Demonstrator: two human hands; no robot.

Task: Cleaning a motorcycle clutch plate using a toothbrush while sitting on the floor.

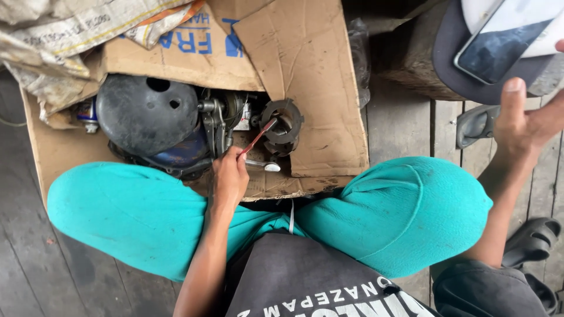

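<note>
My left hand [229, 176] is closed around a thin red-handled screwdriver [258, 136]. Its tip rests on a black ring-shaped part [283, 126] lying on flattened cardboard [317, 88]. Left of the ring sits a motor with a black domed cover [147, 114], a blue body and bare metal fittings [216, 123]. A small white-tipped tool [265, 167] lies just beside my left hand. My right hand [526, 123] is raised at the right with the thumb up, just under a phone [502, 38]; its fingers run off the frame edge.
My knees in teal trousers [405, 211] frame the cardboard. Crumpled newspaper [64, 35] covers the top left. The phone lies on a dark round cap atop a wooden block [405, 58]. Dark sandals [531, 238] and another sandal [476, 123] rest on the plank floor.
</note>
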